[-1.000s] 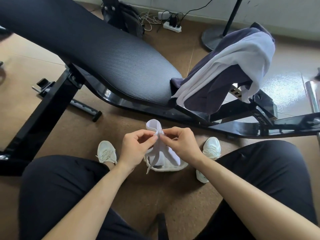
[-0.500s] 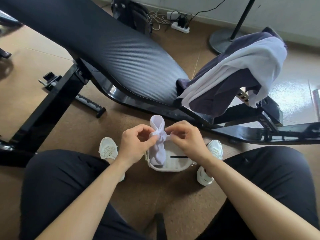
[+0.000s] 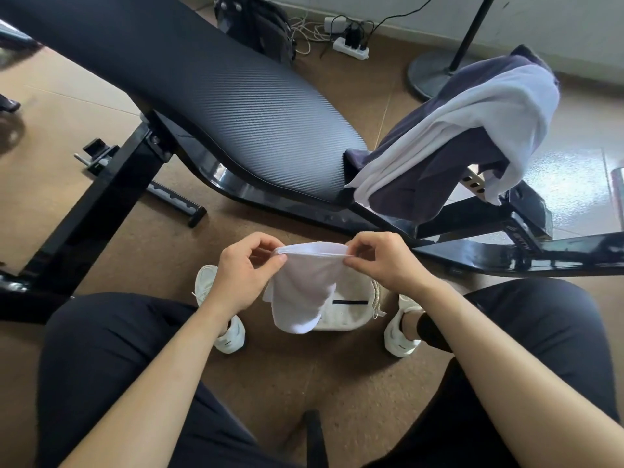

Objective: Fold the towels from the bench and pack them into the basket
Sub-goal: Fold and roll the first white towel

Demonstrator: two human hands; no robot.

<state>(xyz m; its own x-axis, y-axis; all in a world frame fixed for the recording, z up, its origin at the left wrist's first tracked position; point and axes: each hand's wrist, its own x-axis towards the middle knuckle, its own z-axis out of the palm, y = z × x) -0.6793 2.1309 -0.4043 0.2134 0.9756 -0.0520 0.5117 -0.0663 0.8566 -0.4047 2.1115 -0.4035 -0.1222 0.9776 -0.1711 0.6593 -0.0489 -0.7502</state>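
A small white towel (image 3: 304, 292) hangs stretched between my hands above the floor. My left hand (image 3: 244, 271) pinches its top left corner and my right hand (image 3: 388, 265) pinches the top right corner. Below it, partly hidden by the towel, a small white basket (image 3: 351, 315) stands on the floor between my feet. On the right end of the black bench (image 3: 216, 106) lie a dark purple towel (image 3: 415, 184) and a white towel (image 3: 472, 126) draped over it.
The bench's black steel frame (image 3: 506, 255) runs across the floor just beyond my hands. My white shoes (image 3: 229, 336) flank the basket. A fan base (image 3: 429, 72), a power strip (image 3: 349, 50) with cables and a dark bag (image 3: 260, 25) sit by the far wall.
My hands have moved apart, spreading the bunched white towel into a flat stretched edge. The basket under it has come more into sight.
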